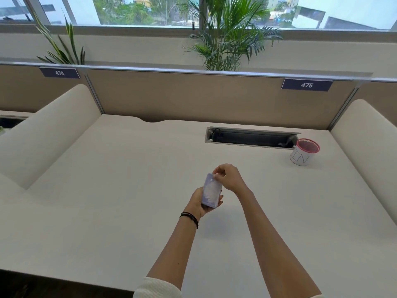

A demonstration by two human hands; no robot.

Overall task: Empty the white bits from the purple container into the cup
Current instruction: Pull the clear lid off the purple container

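Purple container [211, 193] is held above mid-table, clasped from below by the left hand [200, 202]. Right hand [228, 177] pinches its far top edge, possibly a lid tab. Cup [304, 152] stands well apart, far right, beside the cable slot [251, 137], with bare table [129, 179] between.

Your worktop [129, 179] looks matt, smooth and off-white. The purple container [211, 193] you hold seems translucent, slightly glossy plastic. The cup [300, 157] has a matt white wall like paper. The partition panel [193, 95] looks like matt tan laminate, its top rail [214, 72] brushed metal.
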